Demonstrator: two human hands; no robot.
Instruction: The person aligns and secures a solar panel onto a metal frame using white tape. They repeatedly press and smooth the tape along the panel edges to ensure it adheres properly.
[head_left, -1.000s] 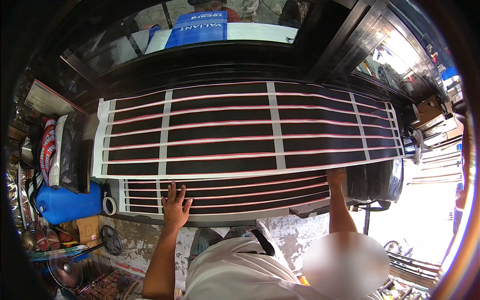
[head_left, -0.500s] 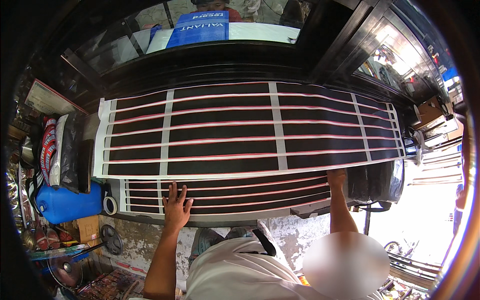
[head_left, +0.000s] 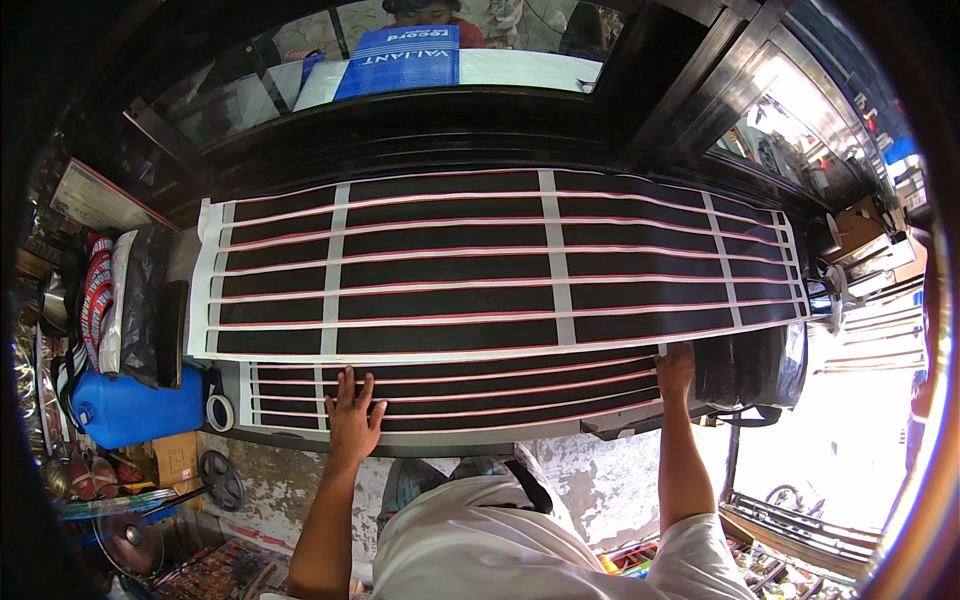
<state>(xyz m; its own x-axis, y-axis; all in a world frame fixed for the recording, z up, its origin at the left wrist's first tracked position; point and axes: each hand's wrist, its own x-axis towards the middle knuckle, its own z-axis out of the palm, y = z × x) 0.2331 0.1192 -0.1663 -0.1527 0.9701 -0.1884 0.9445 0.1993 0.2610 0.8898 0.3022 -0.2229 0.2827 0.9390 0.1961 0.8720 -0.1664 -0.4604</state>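
A large black sheet (head_left: 445, 298) with white-and-red strips along it and grey bands across it lies over the bench. Beneath its front edge shows a narrower striped sheet (head_left: 510, 392) of the same look. My left hand (head_left: 353, 415) rests flat on this lower sheet near its left part, fingers spread and holding nothing. At the lower sheet's right end, just in front of the upper sheet's edge, my right hand (head_left: 675, 370) is closed on the sheet's end. Its fingertips are partly hidden.
Right of the lower sheet sits a shiny black wrapped bundle (head_left: 750, 365). On the left are a blue jug (head_left: 140, 405), a tape roll (head_left: 220, 411) and plastic-wrapped packs (head_left: 140, 300). A dark-framed window (head_left: 400, 110) runs along the back, with a person and a blue box (head_left: 400, 62) behind it.
My right hand has drawn slightly toward me, out from under the upper sheet's front edge, so more of it shows. The left hand stays in place.
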